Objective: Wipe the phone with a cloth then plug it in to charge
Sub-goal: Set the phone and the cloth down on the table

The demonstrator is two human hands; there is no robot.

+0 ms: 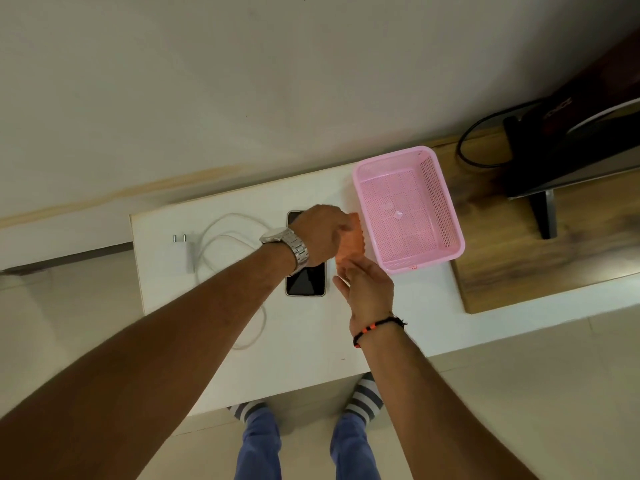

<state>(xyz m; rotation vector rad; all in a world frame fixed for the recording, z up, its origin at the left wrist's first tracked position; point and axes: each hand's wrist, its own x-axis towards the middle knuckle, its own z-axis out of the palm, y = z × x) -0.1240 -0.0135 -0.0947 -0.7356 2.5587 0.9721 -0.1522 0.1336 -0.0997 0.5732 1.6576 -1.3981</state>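
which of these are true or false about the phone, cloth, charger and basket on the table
1. The phone lies screen up on the white table. True.
2. The orange cloth lies inside the pink basket. False: it is outside the basket, at the hands.
3. The charger is plugged into the phone. False: its plug and cable lie loose to the left of the phone.
4. The left hand wears a metal watch. True.
5. The right hand holds the phone. False: it is beside the phone, at the cloth.
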